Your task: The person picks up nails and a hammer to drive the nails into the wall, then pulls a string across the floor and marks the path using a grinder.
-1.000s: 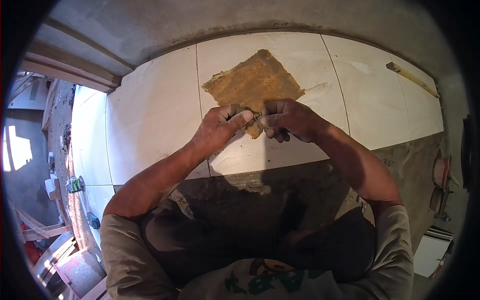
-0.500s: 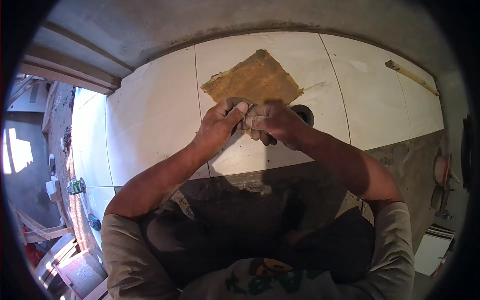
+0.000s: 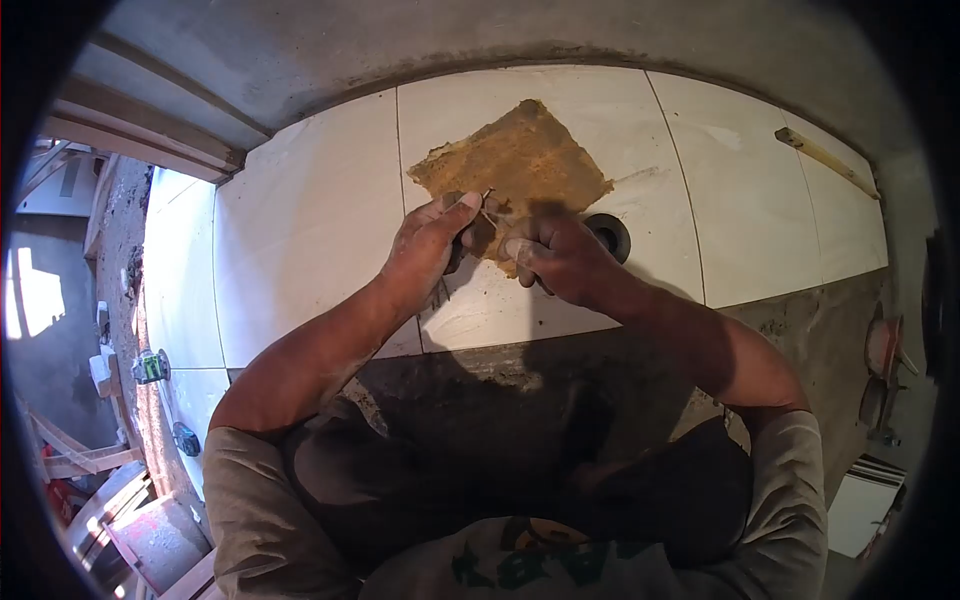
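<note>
My left hand [image 3: 433,238] is closed, thumb and forefinger pinching a thin, nail-like metal piece [image 3: 488,193] whose tip sticks up. Close beside it on the right, my right hand [image 3: 562,252] is closed too, its thumb pressed to the curled fingers; what it grips is hidden. Both hands are over the near edge of a ragged, brown-yellow foam-like slab [image 3: 530,150] lying on white floor tiles [image 3: 305,215]. A black ring-shaped object [image 3: 608,236], perhaps a roll, rests on the tile just right of my right hand.
A narrow yellowish strip [image 3: 828,163] lies on the tiles at the far right. Along the back runs a grey wall [image 3: 480,30]. Two green power-tool-like items [image 3: 152,367] sit at the left edge, with a bucket [image 3: 160,540] below. Rough bare floor [image 3: 800,330] borders the tiles.
My hands have moved apart from touching, opening a small gap between them. The thin metal piece now shows more clearly above my left fingertips.
</note>
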Motion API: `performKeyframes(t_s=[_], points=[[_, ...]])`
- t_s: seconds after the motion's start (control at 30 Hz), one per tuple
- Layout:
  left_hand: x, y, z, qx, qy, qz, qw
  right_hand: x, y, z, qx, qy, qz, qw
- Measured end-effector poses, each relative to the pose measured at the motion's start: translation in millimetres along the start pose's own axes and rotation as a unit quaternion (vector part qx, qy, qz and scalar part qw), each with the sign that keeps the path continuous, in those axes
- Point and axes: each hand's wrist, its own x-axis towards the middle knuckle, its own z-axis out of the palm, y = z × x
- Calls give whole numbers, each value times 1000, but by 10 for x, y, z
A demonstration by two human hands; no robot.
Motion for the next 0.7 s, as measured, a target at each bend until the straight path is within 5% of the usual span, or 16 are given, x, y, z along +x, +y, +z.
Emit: performKeyframes(t_s=[0.7], points=[[-8, 68, -45, -29, 18, 13, 999, -14, 79, -32, -76, -2, -20, 997]])
